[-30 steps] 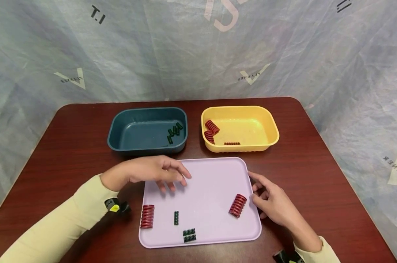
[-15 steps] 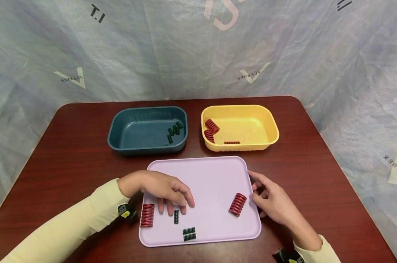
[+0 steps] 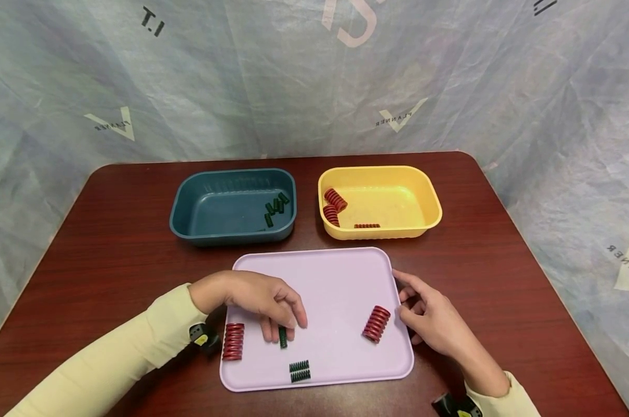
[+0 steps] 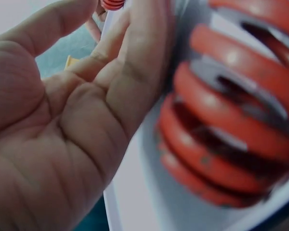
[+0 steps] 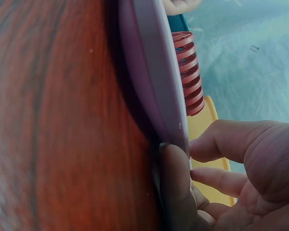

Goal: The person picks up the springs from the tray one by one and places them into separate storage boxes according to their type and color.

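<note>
A pale purple tray (image 3: 340,278) lies on the table. Over its left half, my left hand (image 3: 257,301) reaches down and pinches a small dark green spring (image 3: 282,337), whose upper end is hidden behind the thumb. The left wrist view shows the palm of that hand beside a large red spring (image 4: 226,115); the pinched spring is out of sight there. At the tray's right edge, my right hand (image 3: 429,315) grips the rim, with fingertips on both sides of it in the right wrist view. Another large red spring (image 3: 376,324) lies close by on the tray.
Two more green springs (image 3: 300,371) lie side by side near the tray's front edge. Behind the tray stand a dark teal bin (image 3: 231,236) with several green springs and a yellow bin (image 3: 387,234) with red springs. A sheet hangs behind the table.
My left hand has come down and toward the tray's front, onto the small green spring, which has shifted slightly and tilted. The right hand stays at the tray's edge.
</note>
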The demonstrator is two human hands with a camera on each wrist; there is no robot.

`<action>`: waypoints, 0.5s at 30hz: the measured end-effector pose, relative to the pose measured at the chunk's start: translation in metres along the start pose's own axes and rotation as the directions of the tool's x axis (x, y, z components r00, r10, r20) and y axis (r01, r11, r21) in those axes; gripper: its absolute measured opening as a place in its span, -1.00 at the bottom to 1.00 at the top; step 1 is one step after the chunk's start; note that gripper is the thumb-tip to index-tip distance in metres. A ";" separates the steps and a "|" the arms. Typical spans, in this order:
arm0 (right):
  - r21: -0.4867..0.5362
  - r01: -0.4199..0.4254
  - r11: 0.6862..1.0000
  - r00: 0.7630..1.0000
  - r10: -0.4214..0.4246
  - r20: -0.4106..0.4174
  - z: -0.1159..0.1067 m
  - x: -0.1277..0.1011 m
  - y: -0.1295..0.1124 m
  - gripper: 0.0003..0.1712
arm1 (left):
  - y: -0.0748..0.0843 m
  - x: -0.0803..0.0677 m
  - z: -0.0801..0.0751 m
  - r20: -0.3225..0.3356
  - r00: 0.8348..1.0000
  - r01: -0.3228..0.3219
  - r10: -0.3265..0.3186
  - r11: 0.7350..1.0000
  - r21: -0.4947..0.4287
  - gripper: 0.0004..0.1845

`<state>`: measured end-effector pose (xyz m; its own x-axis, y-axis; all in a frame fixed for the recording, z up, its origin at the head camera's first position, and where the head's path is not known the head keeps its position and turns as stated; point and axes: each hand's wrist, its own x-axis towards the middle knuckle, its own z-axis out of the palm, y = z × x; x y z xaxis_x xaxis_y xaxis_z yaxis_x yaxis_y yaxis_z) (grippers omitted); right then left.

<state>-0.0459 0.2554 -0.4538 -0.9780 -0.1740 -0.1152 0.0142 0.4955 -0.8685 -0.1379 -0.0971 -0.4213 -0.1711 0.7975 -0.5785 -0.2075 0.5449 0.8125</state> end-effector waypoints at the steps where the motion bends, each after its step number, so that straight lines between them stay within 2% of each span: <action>1: 0.000 -0.001 1.000 1.000 0.001 0.000 0.000 0.000 0.000 -0.26 | 0.000 -0.001 -0.001 -0.022 1.000 -0.013 0.014 1.000 0.010 -0.77; 5: -0.001 -0.002 1.000 1.000 0.002 -0.003 0.000 0.000 -0.001 -0.26 | 0.001 -0.005 -0.005 -0.109 0.992 -0.059 0.065 0.997 0.059 -0.76; 10: -0.001 -0.002 1.000 1.000 0.002 -0.002 0.001 0.000 0.000 -0.26 | 0.003 -0.007 -0.011 -0.206 0.973 -0.085 0.100 0.993 0.083 -0.73; 15: 0.000 -0.005 1.000 1.000 0.005 0.000 0.001 0.000 0.000 -0.26 | 0.004 -0.012 -0.016 -0.267 0.956 -0.101 0.120 0.991 0.084 -0.71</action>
<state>-0.0458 0.2547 -0.4541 -0.9778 -0.1720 -0.1196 0.0189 0.4961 -0.8681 -0.1523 -0.1083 -0.4122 -0.4455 0.7588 -0.4751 -0.1078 0.4813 0.8699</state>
